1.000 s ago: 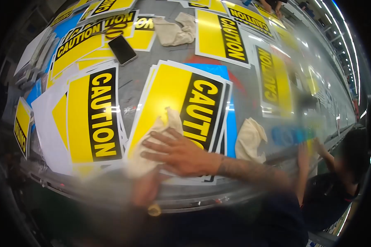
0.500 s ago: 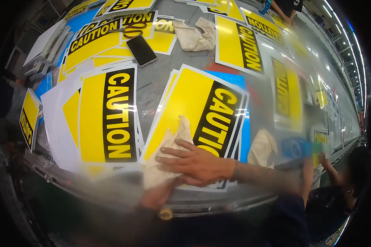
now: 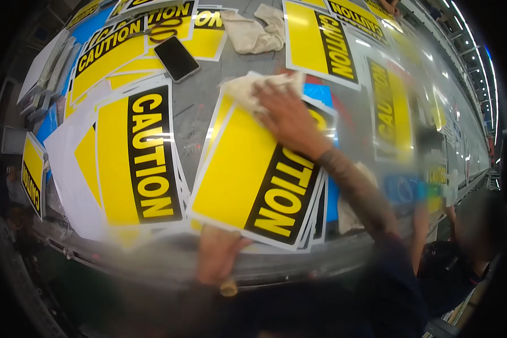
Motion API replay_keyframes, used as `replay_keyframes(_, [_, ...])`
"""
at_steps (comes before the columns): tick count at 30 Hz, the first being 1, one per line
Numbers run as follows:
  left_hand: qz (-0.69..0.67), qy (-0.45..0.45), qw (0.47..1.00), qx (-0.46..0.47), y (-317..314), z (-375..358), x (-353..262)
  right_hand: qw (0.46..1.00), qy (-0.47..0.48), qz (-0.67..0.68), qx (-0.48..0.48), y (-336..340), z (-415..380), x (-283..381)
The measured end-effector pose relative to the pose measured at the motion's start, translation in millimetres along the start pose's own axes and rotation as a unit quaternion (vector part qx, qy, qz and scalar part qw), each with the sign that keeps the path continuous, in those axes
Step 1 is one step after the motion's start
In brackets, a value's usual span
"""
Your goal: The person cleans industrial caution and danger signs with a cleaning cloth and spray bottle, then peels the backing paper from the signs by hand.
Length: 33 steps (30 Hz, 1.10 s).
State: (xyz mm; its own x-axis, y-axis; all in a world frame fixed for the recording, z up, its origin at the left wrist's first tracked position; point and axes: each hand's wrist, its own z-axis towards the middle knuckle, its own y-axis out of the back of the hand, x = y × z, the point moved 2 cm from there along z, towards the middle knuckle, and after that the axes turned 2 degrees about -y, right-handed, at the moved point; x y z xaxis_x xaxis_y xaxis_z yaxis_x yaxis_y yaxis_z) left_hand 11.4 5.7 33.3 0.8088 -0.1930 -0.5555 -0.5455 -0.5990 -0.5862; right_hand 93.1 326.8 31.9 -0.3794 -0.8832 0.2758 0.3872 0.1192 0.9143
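A yellow and black CAUTION sign (image 3: 225, 169) lies at a slant on top of a small stack in front of me. My right hand (image 3: 287, 115) presses a cream cloth (image 3: 242, 90) against the sign's far end, fingers spread over the fabric. At the near edge of the same sign is my left hand (image 3: 219, 253), blurred, its fingertips hidden at the border. Another stack of CAUTION signs (image 3: 115, 163) lies to the left, partly over white sheets (image 3: 67, 152).
Beyond the stacks lie a black phone (image 3: 176, 59), brown-handled scissors (image 3: 163, 29) and a crumpled cloth (image 3: 253, 31). Another cloth (image 3: 349, 217) sits by my right forearm. More CAUTION signs (image 3: 321, 42) cover the far table. A co-worker (image 3: 462, 253) is at the right edge.
My right hand has slid the cloth from the sign's near part up to its far end. My left hand now shows at the near edge, apart from the cloth.
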Motion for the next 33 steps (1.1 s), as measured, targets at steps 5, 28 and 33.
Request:
replay_keyframes(5, [-0.03, 0.014, 0.999, -0.005, 0, 4, -3, 0.972, 0.049, 0.164, 0.16, 5, -83, 119])
replay_keyframes(28, [0.114, -0.033, 0.992, -0.035, 9, 1, 7, 0.989, 0.066, -0.121, 0.047, 11, -80, 20])
replay_keyframes(33, [0.064, -0.021, 0.996, -0.067, 3, 2, 8, 1.0, 0.02, -0.016, 0.015, 9, -82, 30])
